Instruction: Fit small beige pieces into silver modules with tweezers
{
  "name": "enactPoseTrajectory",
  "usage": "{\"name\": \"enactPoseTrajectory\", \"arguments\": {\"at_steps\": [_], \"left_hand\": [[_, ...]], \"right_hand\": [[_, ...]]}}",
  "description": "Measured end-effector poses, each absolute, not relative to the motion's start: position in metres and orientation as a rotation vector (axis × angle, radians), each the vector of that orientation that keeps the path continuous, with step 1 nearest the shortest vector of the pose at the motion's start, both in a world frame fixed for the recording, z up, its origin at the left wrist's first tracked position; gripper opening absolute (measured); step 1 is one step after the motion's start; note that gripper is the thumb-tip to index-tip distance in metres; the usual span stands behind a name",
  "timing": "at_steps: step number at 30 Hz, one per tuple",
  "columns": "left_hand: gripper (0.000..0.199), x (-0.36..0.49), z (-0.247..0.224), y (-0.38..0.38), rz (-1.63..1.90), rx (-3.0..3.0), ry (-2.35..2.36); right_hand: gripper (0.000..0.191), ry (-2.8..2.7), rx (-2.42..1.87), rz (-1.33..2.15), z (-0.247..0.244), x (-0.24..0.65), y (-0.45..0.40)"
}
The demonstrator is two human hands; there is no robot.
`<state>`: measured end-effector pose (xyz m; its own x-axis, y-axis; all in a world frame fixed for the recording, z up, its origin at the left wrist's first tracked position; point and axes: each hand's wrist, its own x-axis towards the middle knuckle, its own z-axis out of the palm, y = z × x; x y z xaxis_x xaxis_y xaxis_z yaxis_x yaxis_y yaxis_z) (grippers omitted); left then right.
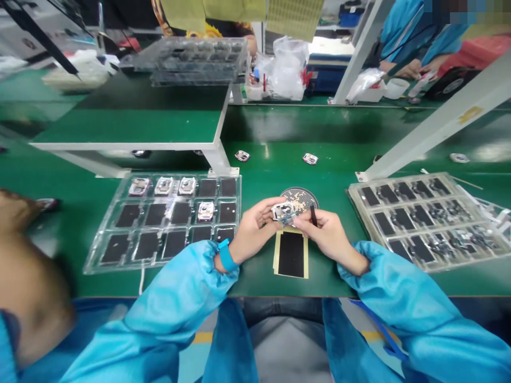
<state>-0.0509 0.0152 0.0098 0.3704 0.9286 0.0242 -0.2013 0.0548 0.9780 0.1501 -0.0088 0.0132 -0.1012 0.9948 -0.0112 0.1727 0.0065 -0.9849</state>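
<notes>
Left hand [259, 226] grips watch-like part [282, 211] near tray [149, 234] of similar parts

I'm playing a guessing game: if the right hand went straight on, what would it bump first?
Probably the small silver case, right by the right hand, with the left hand just beyond. One view leaves the exact depth unclear.

Both forearms, sleeved in blue, converge toward twelve o'clock; left hand [259, 223] curls in from seven o'clock, a blue band at its wrist; right hand [321, 231] bends in from four o'clock, fingers pinched
</notes>
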Motion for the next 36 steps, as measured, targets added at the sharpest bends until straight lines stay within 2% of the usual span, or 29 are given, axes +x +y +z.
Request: {"name": "enactPoseTrajectory", "arguments": {"at_steps": [8,36], "left_hand": [[0.05,-0.047,0.005,0.009,1.01,1.365,0.811],[0.05,-0.042,0.007,0.007,1.043,1.437,0.923]], "right_hand": [[0.031,-1.33,-1.316,1.202,0.01,0.147,-0.008],[0.042,-1.038,-1.28,1.585,0.011,0.146,-0.007]]}}
